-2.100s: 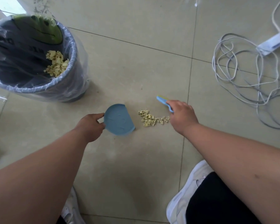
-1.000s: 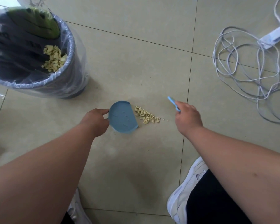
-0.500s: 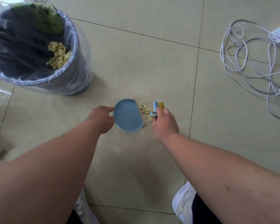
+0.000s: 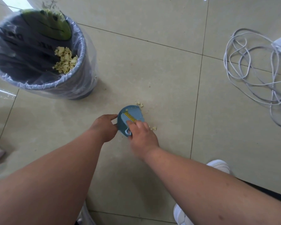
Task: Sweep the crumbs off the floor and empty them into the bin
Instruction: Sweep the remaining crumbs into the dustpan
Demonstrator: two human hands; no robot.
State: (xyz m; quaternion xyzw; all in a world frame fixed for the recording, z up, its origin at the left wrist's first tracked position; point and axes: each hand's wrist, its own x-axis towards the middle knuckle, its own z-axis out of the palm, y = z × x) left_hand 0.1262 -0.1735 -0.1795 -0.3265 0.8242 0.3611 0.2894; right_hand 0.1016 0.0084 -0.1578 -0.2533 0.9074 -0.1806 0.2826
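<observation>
Left hand point(image 4: 104, 127): arm stretched forward, grip closed on the dustpan point(image 4: 133, 116) rim, pan on the floor.
Right hand point(image 4: 142, 135): grip around the brush point(image 4: 128, 118), bristles over the pan.
Crumbs point(image 4: 153, 128): few on the floor beside the pan.
Bin point(image 4: 78, 78): well apart, toward the far left.

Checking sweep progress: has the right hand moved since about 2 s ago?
Yes. The right hand with the brush has swept left, from the tile seam side of the crumbs to over the blue dustpan held by the left hand.
</observation>
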